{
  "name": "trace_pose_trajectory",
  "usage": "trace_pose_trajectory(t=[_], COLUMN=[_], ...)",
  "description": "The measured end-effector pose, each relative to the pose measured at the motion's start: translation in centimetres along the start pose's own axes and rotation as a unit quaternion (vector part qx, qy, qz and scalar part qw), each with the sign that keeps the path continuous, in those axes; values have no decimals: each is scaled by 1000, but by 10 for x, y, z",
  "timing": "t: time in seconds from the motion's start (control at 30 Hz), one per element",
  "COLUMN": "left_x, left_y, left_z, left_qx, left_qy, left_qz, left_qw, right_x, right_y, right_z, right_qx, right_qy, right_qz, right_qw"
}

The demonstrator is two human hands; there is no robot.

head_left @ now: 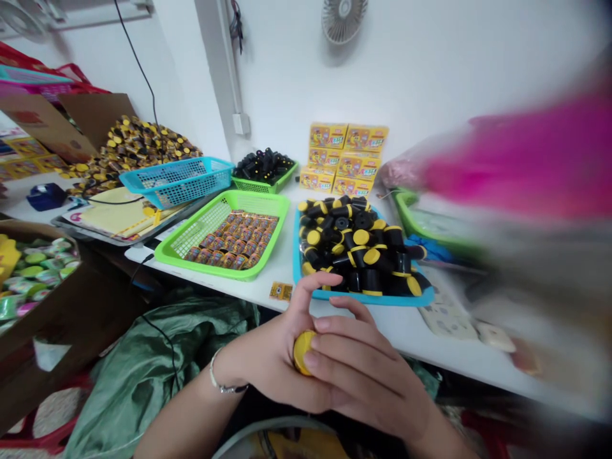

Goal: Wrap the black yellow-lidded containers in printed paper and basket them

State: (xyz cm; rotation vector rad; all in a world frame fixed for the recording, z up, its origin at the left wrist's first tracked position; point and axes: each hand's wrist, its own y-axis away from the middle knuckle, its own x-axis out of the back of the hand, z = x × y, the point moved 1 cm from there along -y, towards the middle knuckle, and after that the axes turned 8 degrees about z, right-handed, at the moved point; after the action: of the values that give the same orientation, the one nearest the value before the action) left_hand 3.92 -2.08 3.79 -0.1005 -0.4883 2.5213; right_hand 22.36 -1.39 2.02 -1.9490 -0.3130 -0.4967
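Just in front of the table edge, my left hand (282,363) is closed around a small container with a yellow lid (303,352). Its round lid faces up and its body is hidden in my hands. My right hand (368,363) wraps over from the right, fingers pressed on the lid and against my left hand. My left index finger sticks up, bent at the tip. Beyond my hands stands a blue basket (306,294) heaped with black, yellow-lidded containers (356,245). A small printed label (281,291) lies by the table edge, left of that basket.
A green basket (176,250) holds rows of printed, wrapped pieces (234,242). Behind are a blue basket (176,185), black parts (265,166) in a green basket and stacked yellow boxes (342,159). A carton (95,306) stands left; a blurred pink shape (535,159) covers the right.
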Motion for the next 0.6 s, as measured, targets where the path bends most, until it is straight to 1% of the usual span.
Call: trace_pose_trajectory(t=[0.07, 0.1, 0.17, 0.2, 0.27, 0.33, 0.4, 0.43, 0.47, 0.5, 0.53, 0.57, 0.6], left_x=[4, 6, 7, 7, 6, 6, 15, 24, 37, 54, 75, 98, 122], left_y=[-2, -4, -5, -5, -3, 0, 0, -2, -6, -13, -21, -31, -42], left_z=[0, 2, 7, 11, 20, 29, 39, 44, 50, 54, 58, 59, 60], left_qx=[-8, 1, 17, 22, 31, 34, 30, 25, 30, 44, 71, 125, 151], left_qy=[-19, -16, 0, 2, -21, -85, -186, -247, -318, -386, -456, -529, -554], left_qz=[-11, -16, -11, 6, 61, 115, 164, 189, 209, 224, 226, 209, 209], left_qw=[1000, 1000, 1000, 1000, 997, 989, 968, 950, 924, 894, 858, 813, 791], right_x=[-1, -1, 0, 0, -1, -3, -4, -3, -1, 1, 5, 9, 13], right_y=[-4, -6, -13, -15, -19, -20, -19, -18, -17, -17, -17, -17, -17], right_z=[-2, -3, -5, -5, -6, -4, -1, 1, 3, 5, 7, 9, 10], right_qx=[47, 73, 92, 101, 111, 103, 76, 62, 48, 36, 26, 17, 8], right_qy=[13, 24, 54, 70, 96, 121, 155, 172, 185, 193, 198, 204, 210], right_qz=[-18, -20, 2, 17, 36, 40, 47, 59, 72, 88, 103, 118, 133], right_qw=[999, 997, 994, 992, 988, 987, 984, 981, 979, 977, 974, 972, 969])
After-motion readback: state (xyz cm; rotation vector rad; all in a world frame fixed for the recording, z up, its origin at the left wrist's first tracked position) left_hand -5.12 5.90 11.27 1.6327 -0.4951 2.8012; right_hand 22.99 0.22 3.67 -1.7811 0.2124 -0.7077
